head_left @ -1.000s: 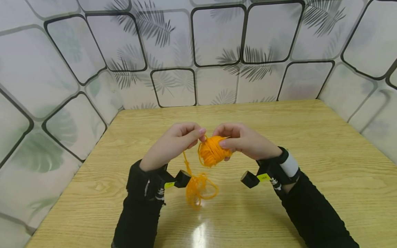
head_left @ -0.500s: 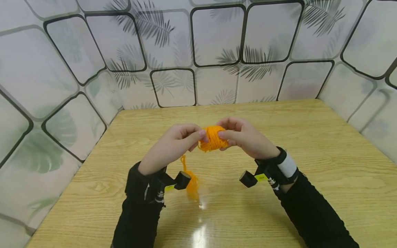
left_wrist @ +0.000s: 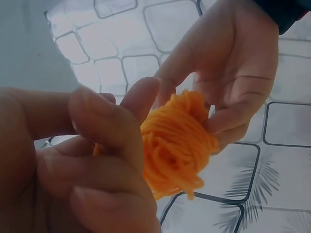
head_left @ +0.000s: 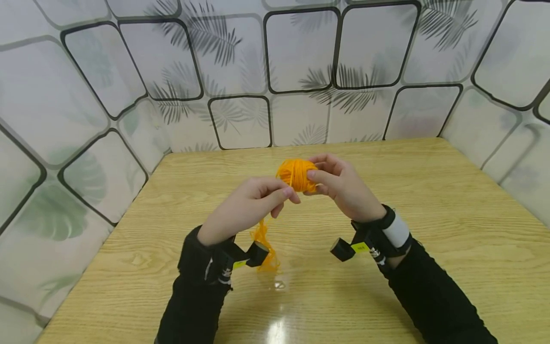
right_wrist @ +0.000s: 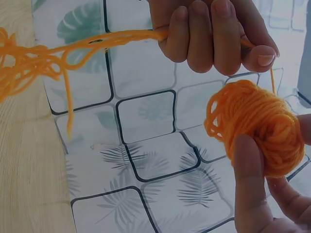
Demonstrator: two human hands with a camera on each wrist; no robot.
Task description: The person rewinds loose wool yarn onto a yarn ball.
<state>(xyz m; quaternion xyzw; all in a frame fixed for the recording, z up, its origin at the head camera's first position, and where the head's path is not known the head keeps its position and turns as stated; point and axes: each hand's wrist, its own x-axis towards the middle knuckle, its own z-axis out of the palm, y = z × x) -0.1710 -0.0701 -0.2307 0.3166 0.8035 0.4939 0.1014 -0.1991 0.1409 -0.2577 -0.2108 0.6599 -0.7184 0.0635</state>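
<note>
An orange ball of yarn [head_left: 296, 175] is held up above the table by my right hand [head_left: 343, 186], thumb on the near side and fingers behind. My left hand [head_left: 253, 203] pinches the yarn strand between thumb and forefinger, just below and left of the ball. In the right wrist view the strand [right_wrist: 273, 80] runs from the left fingertips to the ball [right_wrist: 262, 128]. The other left fingers curl over the yarn, which leaves the hand toward a loose tangle [right_wrist: 24, 63]. In the head view that tangle [head_left: 266, 246] hangs under the left hand, partly hidden by the wrist camera.
A wood-grain table [head_left: 386, 286] spreads under both arms. Patterned panels [head_left: 301, 48] with leaf prints rise behind it and along both sides. Each wrist carries a black strap with a small camera [head_left: 342, 249].
The yarn ball has risen and tilted with my right hand, away from me. My left hand now sits lower beside it, and the loose tangle has drawn up narrower beneath.
</note>
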